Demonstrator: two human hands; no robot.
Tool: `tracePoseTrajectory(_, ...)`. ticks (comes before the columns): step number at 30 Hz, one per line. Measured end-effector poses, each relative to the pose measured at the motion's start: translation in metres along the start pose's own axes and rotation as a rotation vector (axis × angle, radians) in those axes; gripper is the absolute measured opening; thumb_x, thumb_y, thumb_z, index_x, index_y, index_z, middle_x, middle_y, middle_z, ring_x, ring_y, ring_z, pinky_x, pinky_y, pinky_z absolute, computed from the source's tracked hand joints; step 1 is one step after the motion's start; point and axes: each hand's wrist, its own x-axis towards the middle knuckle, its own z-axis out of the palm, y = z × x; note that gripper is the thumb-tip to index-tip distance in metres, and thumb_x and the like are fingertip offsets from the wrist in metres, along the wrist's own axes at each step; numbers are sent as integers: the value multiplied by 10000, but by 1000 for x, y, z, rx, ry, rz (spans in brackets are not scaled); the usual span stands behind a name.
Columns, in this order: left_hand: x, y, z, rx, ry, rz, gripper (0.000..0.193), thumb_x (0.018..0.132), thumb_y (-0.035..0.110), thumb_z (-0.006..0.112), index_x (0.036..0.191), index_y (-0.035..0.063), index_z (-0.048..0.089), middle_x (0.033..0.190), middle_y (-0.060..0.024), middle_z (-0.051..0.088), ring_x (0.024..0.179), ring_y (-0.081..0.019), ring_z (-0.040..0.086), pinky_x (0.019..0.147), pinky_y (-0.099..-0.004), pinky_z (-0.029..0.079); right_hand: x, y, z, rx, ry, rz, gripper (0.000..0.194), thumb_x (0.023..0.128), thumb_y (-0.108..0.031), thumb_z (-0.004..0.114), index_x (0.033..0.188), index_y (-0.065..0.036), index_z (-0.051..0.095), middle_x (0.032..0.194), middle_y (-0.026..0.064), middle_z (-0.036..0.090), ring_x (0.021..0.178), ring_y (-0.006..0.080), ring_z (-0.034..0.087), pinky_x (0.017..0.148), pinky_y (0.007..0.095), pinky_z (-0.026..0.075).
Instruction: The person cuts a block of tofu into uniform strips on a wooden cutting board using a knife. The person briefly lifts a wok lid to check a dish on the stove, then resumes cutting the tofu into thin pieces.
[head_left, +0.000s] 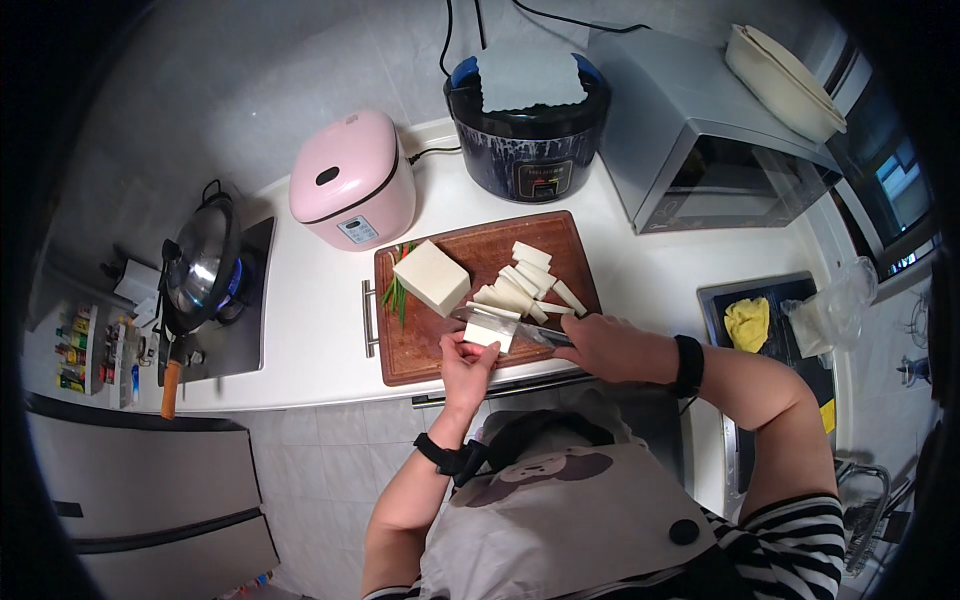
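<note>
My right hand grips a kitchen knife. Its blade lies across the far part of a small tofu block near the front edge of the wooden cutting board. At the near side of that block, the fingers of my left hand hold it steady. Just beyond the blade, several white tofu slices lie in an overlapping heap. A larger tofu block sits on the board's left half. Green scallion lengths lie beside it, with something red partly hidden.
Behind the board stand a pink rice cooker, a dark electric cooker and a microwave oven. At left, a lidded wok sits over a lit blue gas flame. A yellow cloth lies by the sink at right.
</note>
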Motion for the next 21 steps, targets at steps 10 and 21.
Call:
tracePoseTrajectory(10, 0, -1, -2, 51, 12, -19, 407, 768, 66, 749, 1023, 24, 434, 779, -48, 562, 665, -103, 549, 617, -235, 474, 18, 7, 10, 36, -79, 27, 359, 917, -313, 547, 917, 30, 441, 786, 259, 617, 799, 437, 609, 701, 500, 471)
tracePoseTrajectory(21, -1, 4, 2, 141, 26, 13, 397, 760, 61, 752, 1004, 28, 441, 775, -54, 566, 677, -117, 554, 633, -251, 475, 24, 27, 43, 3, -47, 72, 353, 925, -316, 539, 949, 11, 411, 719, 250, 603, 717, 447, 604, 651, 522, 472)
